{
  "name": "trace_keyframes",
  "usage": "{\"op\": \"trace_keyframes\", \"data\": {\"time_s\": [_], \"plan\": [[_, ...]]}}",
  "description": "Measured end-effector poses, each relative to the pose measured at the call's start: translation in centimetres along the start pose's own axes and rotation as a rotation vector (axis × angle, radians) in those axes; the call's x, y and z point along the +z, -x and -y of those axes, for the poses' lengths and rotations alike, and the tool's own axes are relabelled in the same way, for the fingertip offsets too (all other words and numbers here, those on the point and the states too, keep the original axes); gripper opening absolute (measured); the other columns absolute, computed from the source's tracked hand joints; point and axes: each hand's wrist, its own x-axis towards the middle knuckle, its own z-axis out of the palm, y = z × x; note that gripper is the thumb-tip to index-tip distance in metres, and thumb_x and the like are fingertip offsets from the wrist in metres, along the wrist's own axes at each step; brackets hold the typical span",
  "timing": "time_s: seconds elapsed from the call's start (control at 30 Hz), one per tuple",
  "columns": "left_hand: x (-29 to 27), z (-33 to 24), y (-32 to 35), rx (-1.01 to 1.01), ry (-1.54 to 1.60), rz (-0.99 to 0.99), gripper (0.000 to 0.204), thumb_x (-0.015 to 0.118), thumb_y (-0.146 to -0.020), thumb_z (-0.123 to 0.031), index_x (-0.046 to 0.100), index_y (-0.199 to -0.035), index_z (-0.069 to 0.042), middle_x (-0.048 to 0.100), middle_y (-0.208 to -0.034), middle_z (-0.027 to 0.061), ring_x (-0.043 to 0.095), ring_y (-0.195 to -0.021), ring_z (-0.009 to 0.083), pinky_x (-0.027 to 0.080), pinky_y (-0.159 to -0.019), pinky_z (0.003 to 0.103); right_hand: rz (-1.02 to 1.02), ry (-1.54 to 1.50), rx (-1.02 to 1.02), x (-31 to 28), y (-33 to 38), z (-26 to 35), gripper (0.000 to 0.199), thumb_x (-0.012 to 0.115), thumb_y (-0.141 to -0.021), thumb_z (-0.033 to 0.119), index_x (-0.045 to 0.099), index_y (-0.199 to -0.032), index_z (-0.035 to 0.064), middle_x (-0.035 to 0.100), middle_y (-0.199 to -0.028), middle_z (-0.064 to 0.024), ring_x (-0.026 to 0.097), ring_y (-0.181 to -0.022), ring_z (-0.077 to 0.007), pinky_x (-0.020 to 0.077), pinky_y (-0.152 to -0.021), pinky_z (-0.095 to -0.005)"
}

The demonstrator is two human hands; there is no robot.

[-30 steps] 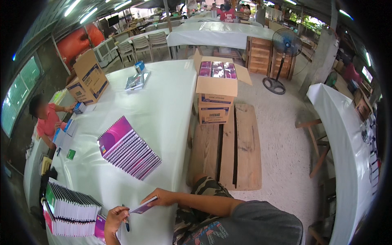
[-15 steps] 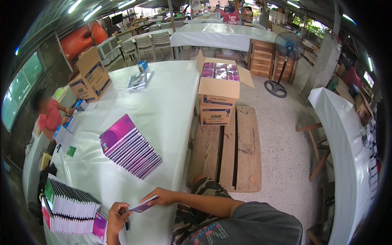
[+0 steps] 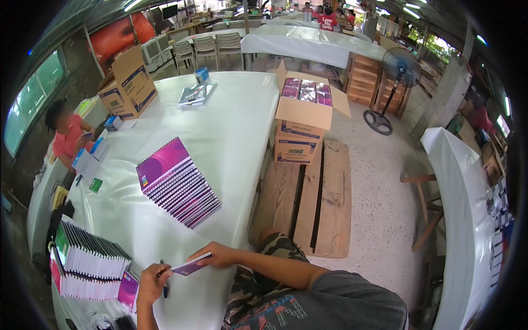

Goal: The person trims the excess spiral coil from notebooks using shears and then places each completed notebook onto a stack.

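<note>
Over the near edge of the table, a purple notebook (image 3: 188, 267) is held tilted, seen mostly edge-on. My left hand (image 3: 153, 281) pinches its left end, and my right hand (image 3: 219, 254) grips its far right side. A dark pen (image 3: 165, 290) lies just beside my left fingers. Farther up the table, a fanned row of purple spiral notebooks (image 3: 179, 184) overlaps one another, spiral edges showing. To the left of my left hand stand packed rows of notebooks (image 3: 96, 264) with white page edges, a purple one (image 3: 128, 290) leaning at their end.
Across the white-covered table (image 3: 231, 121) at left, a co-worker in a pink shirt (image 3: 69, 135) handles blue booklets (image 3: 91, 155) near an open carton (image 3: 129, 88). Stacked cartons (image 3: 300, 124) with wrapped purple packs rest on a wooden bench (image 3: 286, 203). A standing fan (image 3: 393, 82) is beyond.
The view has shifted slightly, moving the background right. Both my hands keep hold of the notebook, which is a little flatter. The co-worker now holds up a small dark item.
</note>
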Motion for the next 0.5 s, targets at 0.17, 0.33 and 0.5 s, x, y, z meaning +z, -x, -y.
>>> {"op": "trace_keyframes", "data": {"time_s": [0.17, 0.33, 0.5], "plan": [[0.7, 1.1, 0.7, -0.118, 0.269, 0.035, 0.018, 0.069, -0.073, 0.006, 0.061, -0.088, -0.001, 0.061, -0.082, 0.0056, 0.054, -0.068, 0.0091, 0.043, -0.062, 0.021, 0.031, 0.054, -0.003, -0.1, -0.3, 0.3, 0.032, 0.060, -0.084, 0.007, 0.061, -0.116, 0.0055, 0.067, -0.104, -0.0103, 0.059, -0.088, -0.0126, 0.0448, -0.084, -0.0259], [1.0, -0.4, 0.5, -0.029, 0.390, 0.007, 0.018, 0.069, -0.074, 0.006, 0.061, -0.088, -0.002, 0.060, -0.080, 0.0038, 0.054, -0.069, 0.0086, 0.043, -0.063, 0.022, 0.041, 0.066, 0.009, -0.2, -0.2, 0.1, 0.033, 0.061, -0.084, 0.008, 0.061, -0.117, 0.0077, 0.066, -0.106, -0.0102, 0.060, -0.093, -0.0142, 0.0436, -0.086, -0.0266], [-0.3, 0.1, 0.4, -0.072, 0.028, 0.080, 0.015, 0.068, -0.077, 0.000, 0.063, -0.091, 0.000, 0.059, -0.076, 0.0042, 0.053, -0.068, 0.0094, 0.043, -0.064, 0.022, 0.029, 0.020, 0.023, -0.1, -0.1, 0.0, 0.034, 0.061, -0.083, 0.008, 0.060, -0.117, 0.0078, 0.065, -0.109, -0.0101, 0.060, -0.096, -0.0151, 0.0431, -0.087, -0.0268]]}}
